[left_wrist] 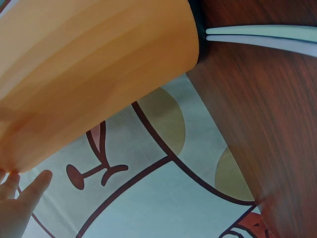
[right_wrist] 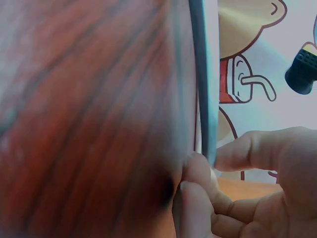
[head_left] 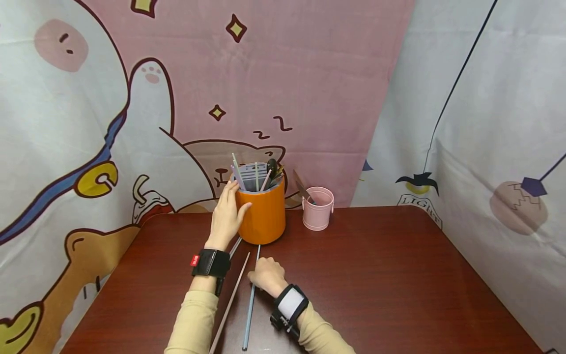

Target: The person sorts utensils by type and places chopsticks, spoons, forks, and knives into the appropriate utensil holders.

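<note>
My left hand [head_left: 226, 214] rests against the left side of an orange cylindrical holder [head_left: 265, 216], its thumb stretched across the front. Near the holder's base, my right hand [head_left: 267, 275] pinches a long blue-grey chopstick [head_left: 250, 314] between thumb and fingers. The same chopstick [right_wrist: 205, 84] runs up from the fingertips in the right wrist view. A pinkish chopstick [head_left: 230, 309] lies to its left on the table. Beside my left wrist lie a pale green chopstick [left_wrist: 257, 31] and a lavender chopstick [left_wrist: 267, 43], their narrow ends close to the holder.
Several pale sticks, a dark round-ended item [head_left: 271, 166] and other slim things stand in the holder. Right of it is a small pink bucket [head_left: 316, 216] with a brown-handled tool [head_left: 300, 187]. A printed cloth [head_left: 309, 88] hangs behind the dark red table [head_left: 398, 275].
</note>
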A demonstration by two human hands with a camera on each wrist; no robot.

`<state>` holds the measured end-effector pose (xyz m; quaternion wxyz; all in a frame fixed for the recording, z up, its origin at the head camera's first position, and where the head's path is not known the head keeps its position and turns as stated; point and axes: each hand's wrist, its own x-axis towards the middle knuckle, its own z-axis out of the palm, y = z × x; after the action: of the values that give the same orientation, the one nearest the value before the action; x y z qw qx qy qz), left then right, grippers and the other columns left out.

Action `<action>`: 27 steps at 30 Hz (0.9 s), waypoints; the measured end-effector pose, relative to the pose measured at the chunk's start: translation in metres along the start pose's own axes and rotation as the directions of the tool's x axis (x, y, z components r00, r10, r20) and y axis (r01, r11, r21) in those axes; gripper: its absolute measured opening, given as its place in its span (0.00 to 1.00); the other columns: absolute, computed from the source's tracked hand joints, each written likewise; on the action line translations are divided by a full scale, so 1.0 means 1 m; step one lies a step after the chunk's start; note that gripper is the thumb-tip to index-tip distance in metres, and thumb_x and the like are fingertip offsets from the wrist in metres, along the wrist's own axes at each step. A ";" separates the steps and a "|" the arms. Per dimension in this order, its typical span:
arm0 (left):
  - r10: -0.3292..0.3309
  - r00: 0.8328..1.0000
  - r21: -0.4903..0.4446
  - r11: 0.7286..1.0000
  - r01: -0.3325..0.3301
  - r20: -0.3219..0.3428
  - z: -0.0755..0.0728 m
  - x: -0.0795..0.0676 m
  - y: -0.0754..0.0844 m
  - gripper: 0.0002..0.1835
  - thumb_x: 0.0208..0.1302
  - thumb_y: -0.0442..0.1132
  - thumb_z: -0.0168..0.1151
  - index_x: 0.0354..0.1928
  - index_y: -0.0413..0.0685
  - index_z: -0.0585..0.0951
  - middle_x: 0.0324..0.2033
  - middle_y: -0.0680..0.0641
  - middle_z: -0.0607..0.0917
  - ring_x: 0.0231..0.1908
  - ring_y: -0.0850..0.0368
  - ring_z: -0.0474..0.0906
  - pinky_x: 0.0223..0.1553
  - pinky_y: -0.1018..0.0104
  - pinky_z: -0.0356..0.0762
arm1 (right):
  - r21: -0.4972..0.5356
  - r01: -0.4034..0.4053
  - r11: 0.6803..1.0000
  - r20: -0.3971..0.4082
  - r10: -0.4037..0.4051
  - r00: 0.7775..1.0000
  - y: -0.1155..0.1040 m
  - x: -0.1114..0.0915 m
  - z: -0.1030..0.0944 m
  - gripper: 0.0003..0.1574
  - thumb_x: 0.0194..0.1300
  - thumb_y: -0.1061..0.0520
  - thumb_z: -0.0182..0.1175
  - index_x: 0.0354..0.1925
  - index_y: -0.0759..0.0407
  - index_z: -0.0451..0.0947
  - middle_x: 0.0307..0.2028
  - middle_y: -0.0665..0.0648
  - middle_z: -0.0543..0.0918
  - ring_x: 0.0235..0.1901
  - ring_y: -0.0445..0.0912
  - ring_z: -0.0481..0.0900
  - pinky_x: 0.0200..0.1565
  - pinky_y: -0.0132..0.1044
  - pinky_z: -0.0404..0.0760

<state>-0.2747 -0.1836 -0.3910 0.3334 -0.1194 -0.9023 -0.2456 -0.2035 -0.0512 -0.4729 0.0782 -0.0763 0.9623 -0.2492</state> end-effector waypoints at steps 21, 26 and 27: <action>0.024 0.999 0.003 1.000 -0.024 -0.035 -0.001 0.000 0.003 0.32 0.63 0.45 0.62 0.63 0.33 0.66 0.65 0.39 0.68 0.70 0.42 0.59 0.60 0.46 0.71 | 0.425 0.253 0.869 -0.303 -0.127 0.944 0.002 -0.016 -0.031 0.04 0.56 0.57 0.59 0.32 0.56 0.77 0.17 0.47 0.80 0.15 0.33 0.73 0.23 0.27 0.72; 0.026 0.999 0.001 1.000 -0.026 -0.034 -0.001 0.000 0.002 0.33 0.63 0.45 0.62 0.63 0.33 0.66 0.65 0.39 0.68 0.70 0.43 0.60 0.59 0.47 0.72 | 0.484 0.357 0.799 -0.398 -0.163 0.903 0.000 -0.022 -0.039 0.04 0.59 0.59 0.58 0.35 0.57 0.75 0.21 0.51 0.84 0.18 0.32 0.76 0.24 0.26 0.75; 0.025 0.999 0.000 1.000 -0.025 -0.033 -0.001 0.000 0.002 0.33 0.63 0.45 0.61 0.64 0.33 0.66 0.65 0.39 0.68 0.70 0.43 0.59 0.59 0.47 0.72 | 0.493 0.375 0.785 -0.414 -0.167 0.895 -0.001 -0.024 -0.041 0.03 0.60 0.59 0.58 0.35 0.58 0.75 0.22 0.52 0.84 0.18 0.31 0.77 0.24 0.26 0.75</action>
<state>-0.2732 -0.1824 -0.3900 0.3511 -0.1267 -0.8952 -0.2433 -0.1880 -0.0285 -0.4345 -0.1116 -0.1440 0.8225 -0.5388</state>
